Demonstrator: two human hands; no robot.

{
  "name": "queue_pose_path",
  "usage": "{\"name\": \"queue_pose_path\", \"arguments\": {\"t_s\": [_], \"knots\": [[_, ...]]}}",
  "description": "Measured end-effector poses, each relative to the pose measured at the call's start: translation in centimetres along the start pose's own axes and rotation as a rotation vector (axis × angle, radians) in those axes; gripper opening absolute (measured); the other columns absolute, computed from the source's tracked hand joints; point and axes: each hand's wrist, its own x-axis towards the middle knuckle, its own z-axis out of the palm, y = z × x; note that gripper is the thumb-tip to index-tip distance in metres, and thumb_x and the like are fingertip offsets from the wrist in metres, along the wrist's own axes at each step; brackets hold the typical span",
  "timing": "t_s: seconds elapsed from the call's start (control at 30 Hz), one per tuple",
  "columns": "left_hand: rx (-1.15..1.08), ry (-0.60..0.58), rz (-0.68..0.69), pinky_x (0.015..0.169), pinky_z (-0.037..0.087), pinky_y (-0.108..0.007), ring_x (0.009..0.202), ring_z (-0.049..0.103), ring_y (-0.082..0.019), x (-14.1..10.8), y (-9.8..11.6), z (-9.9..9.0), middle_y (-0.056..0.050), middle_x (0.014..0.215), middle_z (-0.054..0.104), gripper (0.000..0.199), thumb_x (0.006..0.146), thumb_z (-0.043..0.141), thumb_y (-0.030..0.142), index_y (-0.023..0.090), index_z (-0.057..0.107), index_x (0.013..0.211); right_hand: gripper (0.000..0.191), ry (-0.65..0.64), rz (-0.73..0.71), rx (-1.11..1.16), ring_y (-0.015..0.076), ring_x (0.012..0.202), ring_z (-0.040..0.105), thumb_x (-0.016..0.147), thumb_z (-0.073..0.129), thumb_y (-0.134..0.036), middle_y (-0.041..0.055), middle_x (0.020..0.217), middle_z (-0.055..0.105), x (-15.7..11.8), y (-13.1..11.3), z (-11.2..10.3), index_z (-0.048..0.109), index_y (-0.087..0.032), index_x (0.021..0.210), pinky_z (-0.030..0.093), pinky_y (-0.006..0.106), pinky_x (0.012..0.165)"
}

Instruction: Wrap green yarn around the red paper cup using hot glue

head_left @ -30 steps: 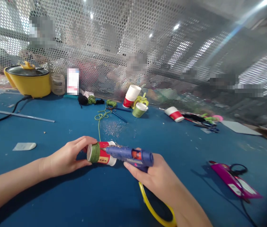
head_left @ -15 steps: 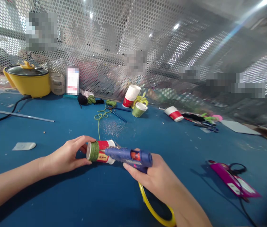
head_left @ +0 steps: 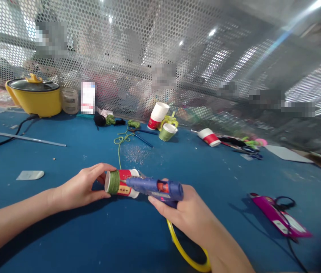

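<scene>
My left hand (head_left: 93,184) grips the base end of a red and white paper cup (head_left: 125,173), which lies on its side just over the table. Green yarn (head_left: 114,182) is wound round the cup's left part, and a loose strand runs back from it to a small tangle (head_left: 122,139). In my right hand (head_left: 181,208) is a blue hot glue gun (head_left: 149,185), gripped by its handle. Its nozzle points left and meets the cup at the edge of the wound yarn; whether it touches I cannot tell. A yellow cord (head_left: 181,250) hangs from the gun.
Behind stand a yellow electric pot (head_left: 36,100), a glass jar (head_left: 70,101), a phone (head_left: 88,96), stacked paper cups (head_left: 159,113) and a green-wrapped cup (head_left: 167,132). Another cup (head_left: 209,137) lies right of these. A magenta power strip (head_left: 277,216) is at right. A perforated metal screen (head_left: 132,49) borders the table.
Both hands, the cup and the glue gun hold nearly the same place. The view has shifted very slightly.
</scene>
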Motion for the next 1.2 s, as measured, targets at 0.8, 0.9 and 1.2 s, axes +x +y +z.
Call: {"name": "queue_pose_path", "arguments": {"t_s": [0.8, 0.9, 1.2], "knots": [[0.299, 0.086, 0.211, 0.088, 0.051, -0.035, 0.108, 0.054, -0.021, -0.1, -0.7, -0.1, -0.013, 0.122, 0.051, 0.036, 0.083, 0.051, 0.017, 0.017, 0.041, 0.117, 0.027, 0.28, 0.149, 0.398, 0.0104, 0.053, 0.051, 0.069, 0.064, -0.04, 0.0024, 0.059, 0.059, 4.1, 3.0, -0.6, 0.058, -0.014, 0.068, 0.04, 0.021, 0.047], [0.34, 0.098, 0.217, 0.09, 0.05, -0.036, 0.11, 0.053, -0.022, -0.1, -1.2, -0.2, -0.013, 0.124, 0.05, 0.039, 0.083, 0.051, 0.015, 0.018, 0.04, 0.12, 0.025, 0.302, 0.259, 0.282, 0.0091, 0.052, 0.051, 0.075, 0.06, -0.038, 0.0033, 0.062, 0.06, 6.4, 4.9, -0.9, 0.058, -0.014, 0.07, 0.041, 0.019, 0.047], [0.4, 0.108, 0.307, 0.092, 0.048, -0.037, 0.112, 0.052, -0.022, -0.1, -1.4, 0.0, -0.013, 0.124, 0.05, 0.041, 0.081, 0.052, 0.01, 0.018, 0.041, 0.12, 0.038, 0.255, 0.479, -0.028, 0.0141, 0.046, 0.057, 0.079, 0.053, -0.043, 0.0061, 0.05, 0.058, 10.2, 8.6, -0.9, 0.058, -0.013, 0.057, 0.044, 0.024, 0.049]]}}
